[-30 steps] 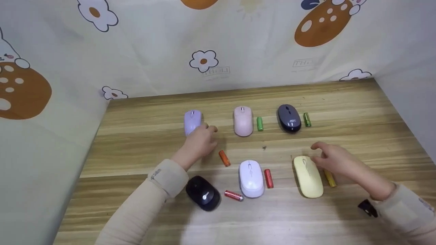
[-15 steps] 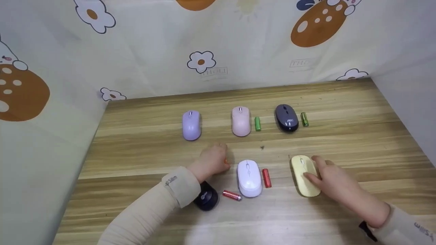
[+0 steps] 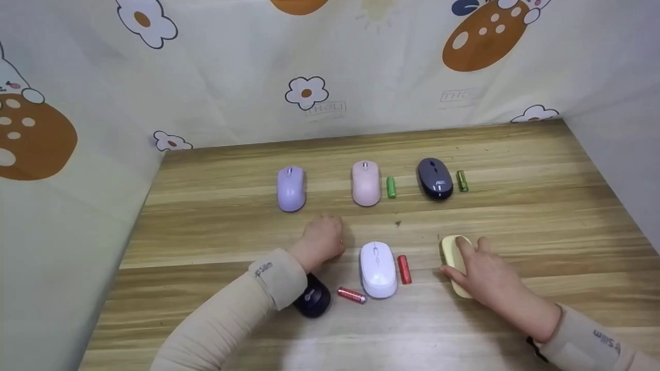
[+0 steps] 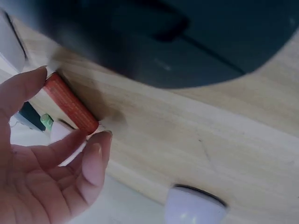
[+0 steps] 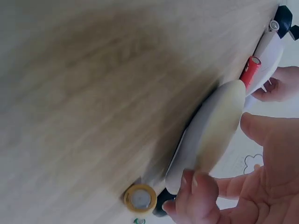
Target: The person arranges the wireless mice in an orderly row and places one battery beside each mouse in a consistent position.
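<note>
My left hand [image 3: 319,239] pinches an orange battery [image 4: 70,103] between thumb and finger at its two ends, low over the wooden table. The head view hides that battery behind the hand. Just below my left wrist lies a black computer mouse [image 3: 313,299], partly covered by the sleeve. My right hand [image 3: 482,268] spans a pale yellow computer mouse [image 5: 210,133], thumb along its left side and curled fingers at the opposite edge. A yellow battery [image 5: 140,198] stands out beside that mouse in the right wrist view; the right hand covers it in the head view.
A white mouse [image 3: 379,270] sits between the hands, with red batteries [image 3: 405,269] on both sides. Farther back are a lavender mouse [image 3: 291,189], a pink mouse [image 3: 366,184] and a dark grey mouse [image 3: 435,179]. Green batteries [image 3: 391,187] lie beside the latter two. Patterned cloth [image 3: 247,77] hangs behind.
My left hand has come from the lavender mouse down and right to the orange battery, which it now pinches. My right hand has moved left over the yellow mouse.
</note>
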### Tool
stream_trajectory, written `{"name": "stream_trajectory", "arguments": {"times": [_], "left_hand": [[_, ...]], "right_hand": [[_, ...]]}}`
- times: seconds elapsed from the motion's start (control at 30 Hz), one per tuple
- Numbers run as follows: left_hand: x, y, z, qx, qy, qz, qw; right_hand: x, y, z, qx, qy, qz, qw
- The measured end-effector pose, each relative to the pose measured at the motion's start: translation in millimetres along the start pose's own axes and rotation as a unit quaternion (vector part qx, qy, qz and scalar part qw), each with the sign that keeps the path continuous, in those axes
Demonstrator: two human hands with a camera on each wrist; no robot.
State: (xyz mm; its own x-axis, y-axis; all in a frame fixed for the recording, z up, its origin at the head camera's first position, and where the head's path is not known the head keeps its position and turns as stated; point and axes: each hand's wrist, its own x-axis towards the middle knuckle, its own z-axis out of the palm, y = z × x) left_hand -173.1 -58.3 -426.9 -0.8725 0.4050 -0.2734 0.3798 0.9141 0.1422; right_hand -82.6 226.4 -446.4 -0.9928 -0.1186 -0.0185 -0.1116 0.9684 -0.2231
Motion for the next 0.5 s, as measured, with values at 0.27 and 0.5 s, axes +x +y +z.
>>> {"name": "stream_trajectory", "arguments": {"times": [0.27, 0.5], "left_hand": [[2.4, -8.8, 0.5, -0.083, 0.008, -0.038, 0.9957], [5.7, -17.6, -0.3, -0.174, 0.012, -0.036, 0.9841]], "right_hand": [[1.5, -0.5, 5.0, -0.022, 0.013, -0.01, 0.9996], [3.8, -1.2, 6.4, -0.006, -0.011, -0.007, 0.9999]]}}
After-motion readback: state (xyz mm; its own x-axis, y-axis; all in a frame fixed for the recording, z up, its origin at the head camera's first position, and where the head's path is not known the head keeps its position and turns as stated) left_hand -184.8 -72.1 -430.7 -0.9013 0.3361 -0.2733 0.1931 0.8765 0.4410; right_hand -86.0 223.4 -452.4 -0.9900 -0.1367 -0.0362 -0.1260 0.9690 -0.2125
